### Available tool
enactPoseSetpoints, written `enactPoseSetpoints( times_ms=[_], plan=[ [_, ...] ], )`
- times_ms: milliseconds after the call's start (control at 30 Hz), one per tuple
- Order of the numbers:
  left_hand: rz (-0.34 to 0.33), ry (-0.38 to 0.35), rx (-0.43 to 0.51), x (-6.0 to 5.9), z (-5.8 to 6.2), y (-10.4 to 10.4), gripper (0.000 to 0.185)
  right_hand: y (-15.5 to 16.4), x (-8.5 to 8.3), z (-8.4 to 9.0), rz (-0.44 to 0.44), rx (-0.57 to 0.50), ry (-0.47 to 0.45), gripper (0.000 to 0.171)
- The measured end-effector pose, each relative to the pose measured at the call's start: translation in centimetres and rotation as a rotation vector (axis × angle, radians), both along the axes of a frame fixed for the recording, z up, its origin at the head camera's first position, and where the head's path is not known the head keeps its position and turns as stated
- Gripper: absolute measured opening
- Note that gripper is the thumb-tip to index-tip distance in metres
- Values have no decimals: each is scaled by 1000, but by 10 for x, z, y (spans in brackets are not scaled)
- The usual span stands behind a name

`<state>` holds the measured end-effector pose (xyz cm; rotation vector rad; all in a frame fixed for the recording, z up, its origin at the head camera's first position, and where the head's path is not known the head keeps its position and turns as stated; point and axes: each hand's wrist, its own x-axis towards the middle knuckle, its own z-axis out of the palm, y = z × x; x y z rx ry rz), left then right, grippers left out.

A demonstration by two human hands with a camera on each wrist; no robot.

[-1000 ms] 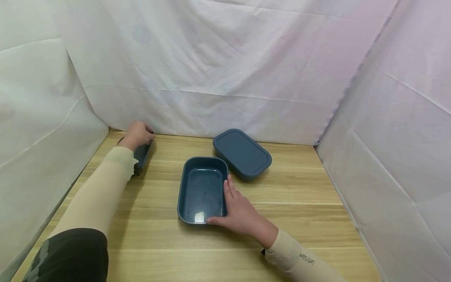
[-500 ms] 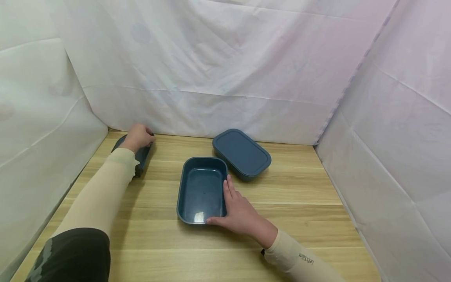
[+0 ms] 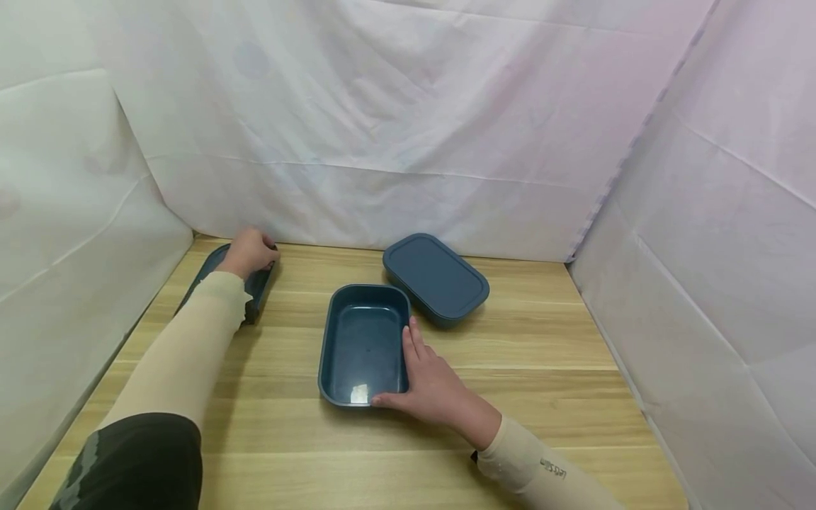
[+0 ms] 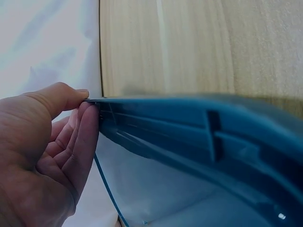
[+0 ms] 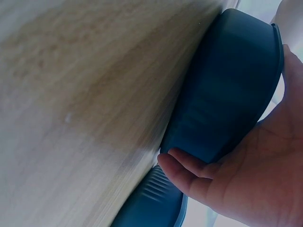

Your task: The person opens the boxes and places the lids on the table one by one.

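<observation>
In the head view my left hand (image 3: 247, 253) is at the back left, its thumb and fingers pinching the edge of a shallow dark blue lid (image 3: 258, 283). The left wrist view shows the ribbed rim of that lid (image 4: 165, 125) running away from the fingertips; my forearm hides part of it in the head view. An open dark blue food container (image 3: 365, 347) sits upright at mid table. My right hand (image 3: 436, 386) rests against its near right corner, thumb at the front rim and straight fingers along the right wall (image 5: 222, 90).
A second food container with a matte blue lid (image 3: 436, 276) stands right behind the open one, turned at an angle. White cloth (image 3: 382, 142) walls the wooden table (image 3: 554, 397) at the back and both sides.
My left hand has come slightly toward me and lower, and more of the lid shows on its left side as it tips flatter. The right hand and the open container hold their place.
</observation>
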<state>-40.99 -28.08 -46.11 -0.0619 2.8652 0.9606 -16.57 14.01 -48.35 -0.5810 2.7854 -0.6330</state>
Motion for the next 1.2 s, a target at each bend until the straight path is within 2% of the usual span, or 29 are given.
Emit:
enactPoseSetpoints(
  times_ms=[367, 767, 1200],
  plan=[
    [-2, 11, 4, 2, -8, 1, 45, 0, 0, -1, 5, -4, 7, 139],
    [-9, 6, -31, -4, -16, -1, 45, 0, 0, -2, 3, -2, 1, 138],
    [0, -25, -17, -5, -13, -2, 47, 0, -1, -3, 5, 5, 7, 140]
  ],
)
